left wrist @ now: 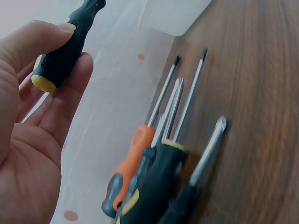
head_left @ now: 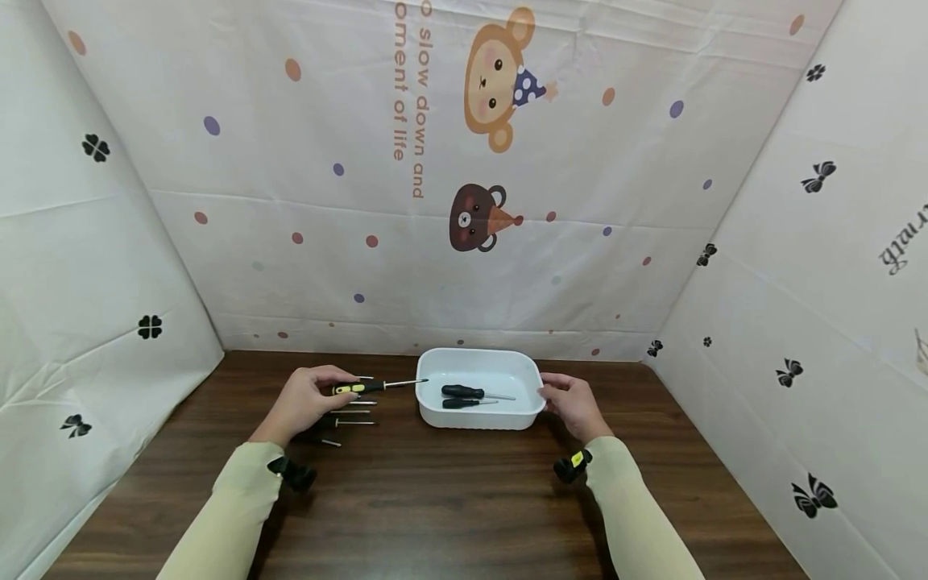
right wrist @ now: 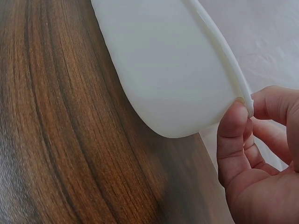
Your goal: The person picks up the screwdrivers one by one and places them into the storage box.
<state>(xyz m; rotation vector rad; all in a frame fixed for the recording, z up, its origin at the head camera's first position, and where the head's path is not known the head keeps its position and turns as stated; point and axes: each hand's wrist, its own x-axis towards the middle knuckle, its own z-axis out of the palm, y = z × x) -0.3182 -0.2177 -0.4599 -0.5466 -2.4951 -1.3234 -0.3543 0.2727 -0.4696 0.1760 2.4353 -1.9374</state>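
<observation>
left hand (head_left: pixel 308 399) pinches the black-and-yellow, contoured screwdriver handle (head_left: pixel 359 387), thumb against fingers; gap is just handle thickness. palm end of the hand isn't wrapped round it. steel shaft points to 3 o'clock, tip at the 9 o'clock rim of the white, shallow, round-cornered tray (head_left: pixel 474 420). can't tell if tip touches rim. handle-only hold probably leaves the shaft free and clear of fingers.

right hand (head_left: pixel 574 405) pinches the tray's 3 o'clock rim, thumb to forefinger, only the wall between. reads as steadying: light hold, tray flat on the dark brown wood-grain table (head_left: pixel 435 507).

in tray: a larger black-handled screwdriver (head_left: pixel 461 391) and, at its 6 o'clock side, a smaller black-handled screwdriver (head_left: pixel 457 403). both lie flat, tips toward 3 o'clock, roughly parallel; long axis along the tray suits their length, i'd guess.

on table, off the tray's 8 to 9 o'clock side, near the left hand: orange-and-grey screwdriver (left wrist: pixel 133 151), black screwdriver with yellow inlays (left wrist: pixel 156 179), black screwdriver with a thick steel shaft (left wrist: pixel 205 156), others partly hidden. lined side by side, likely for easy picking.

materials: tray looks like smooth matte plastic with a thickened lip. handles look like moulded plastic, maybe rubber-covered, with a dotted texture on the held one. shafts are slim bright metal, dark at some tips.
</observation>
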